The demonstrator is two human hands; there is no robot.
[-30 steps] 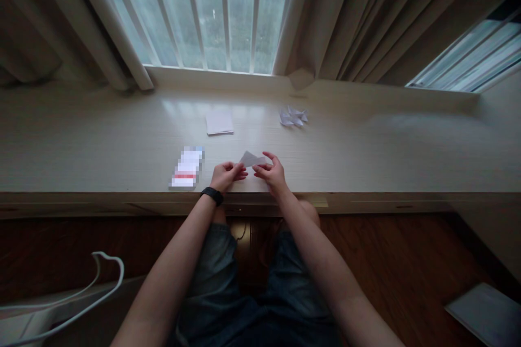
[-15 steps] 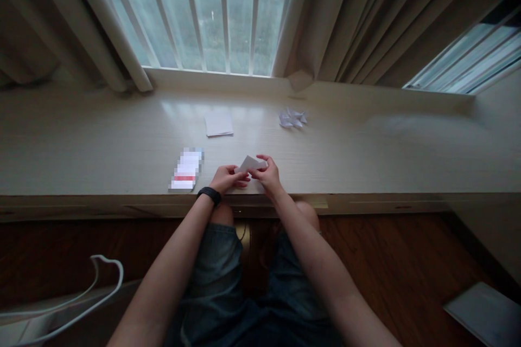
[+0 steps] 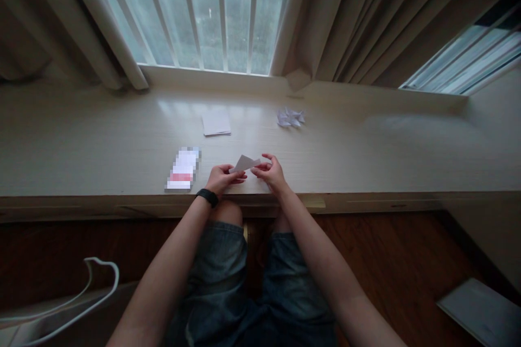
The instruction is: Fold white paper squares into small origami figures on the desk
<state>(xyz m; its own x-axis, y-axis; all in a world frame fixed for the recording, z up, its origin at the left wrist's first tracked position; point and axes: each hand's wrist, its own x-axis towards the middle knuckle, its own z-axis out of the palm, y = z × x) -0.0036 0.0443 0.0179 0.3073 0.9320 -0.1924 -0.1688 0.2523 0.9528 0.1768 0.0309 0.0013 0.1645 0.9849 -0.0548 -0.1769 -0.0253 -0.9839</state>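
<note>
A small folded white piece of paper (image 3: 245, 162), with a peaked middle and a narrow right tip, is held just above the table near its front edge. My left hand (image 3: 223, 178), with a black band on the wrist, pinches its left end between thumb and fingers. At the right tip is my right hand (image 3: 272, 173), thumb and a finger closed at the paper's edge and another finger raised. Beyond my hands lie a stack of white paper sheets (image 3: 216, 123) and a cluster of folded white paper pieces (image 3: 290, 117).
A phone (image 3: 183, 169) with a blurred-out screen lies left of my hands. The pale table (image 3: 366, 157) runs along a barred window (image 3: 207, 21) with curtains (image 3: 345, 16). A white curved frame (image 3: 116, 276) stands at lower left, and a flat pale object (image 3: 484, 309) lies at lower right.
My right hand has shifted slightly right, baring more of the paper's right tip. The paper and my left hand sit a little further left in view, which has itself shifted slightly.
</note>
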